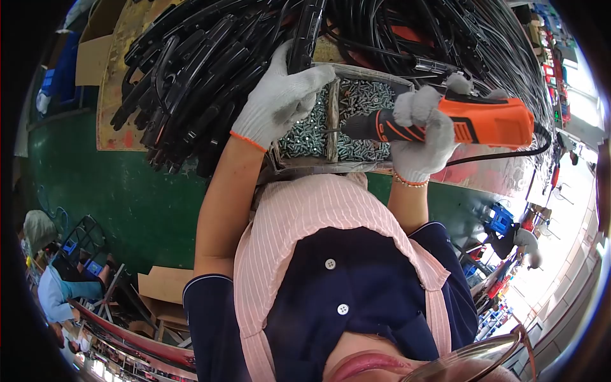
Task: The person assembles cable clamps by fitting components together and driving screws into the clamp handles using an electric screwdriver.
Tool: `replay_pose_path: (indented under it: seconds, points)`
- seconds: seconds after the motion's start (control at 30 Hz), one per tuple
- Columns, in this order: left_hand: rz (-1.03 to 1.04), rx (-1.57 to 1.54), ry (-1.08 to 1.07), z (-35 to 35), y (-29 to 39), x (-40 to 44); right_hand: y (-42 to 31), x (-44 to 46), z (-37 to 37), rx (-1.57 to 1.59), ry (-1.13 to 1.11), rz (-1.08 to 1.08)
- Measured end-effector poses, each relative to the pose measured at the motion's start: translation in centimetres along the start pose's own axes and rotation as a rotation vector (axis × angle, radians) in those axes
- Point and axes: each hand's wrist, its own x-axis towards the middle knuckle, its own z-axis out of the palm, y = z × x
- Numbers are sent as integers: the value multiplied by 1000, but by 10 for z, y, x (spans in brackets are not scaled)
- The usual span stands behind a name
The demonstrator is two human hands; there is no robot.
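Centrally, a two-compartment screw box (299,167) stands at the near edge of a worn yellow-and-red worktable (119,118), small metal screws (366,95) filling both sides of its divider (333,121). The right hand (423,137), in a pale knitted glove, is wrapped around an orange-and-black electric screwdriver (487,121); the tool lies across the right compartment, its bit pointing left over the divider. A black power cord (541,141) loops from its rear end. The left hand (280,102), likewise gloved, covers part of the left compartment; a long black plastic housing (309,32) lies between its spread thumb and forefinger, though whether these pinch it cannot be told. The other fingers are curled, their contents hidden.

Beyond and to the left, a heap of similar black housings (197,83) crowds the tabletop; to the right, coils of black cable (490,51) spread behind the screwdriver. A pink striped apron (324,197) comes close to the box's near wall. Around the bench appear a green floor (140,204), an open cardboard box (167,283), blue crates (501,216) and a seated co-worker (57,293) in light blue.
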Motion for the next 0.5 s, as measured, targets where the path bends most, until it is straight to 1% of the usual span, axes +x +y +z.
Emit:
replay_pose_path:
  seconds: [0.03,0.07,0.17,0.27,0.37,0.5]
  points:
    - [0,8,-1,0,0,0,2,-3,1,-5,34,2]
    - [-1,16,-3,0,0,0,4,-5,-4,5,21,37]
    - [-6,33,0,2,2,-2,7,-10,-3,-56,5,-3]
    - [1,37,0,-1,0,-1,9,-10,-5,-48,-6,12]
    - [12,26,-14,-2,-1,0,12,-9,-8,-107,-51,0]
    - [2,35,-14,-1,0,-1,10,-9,-3,-117,16,-22]
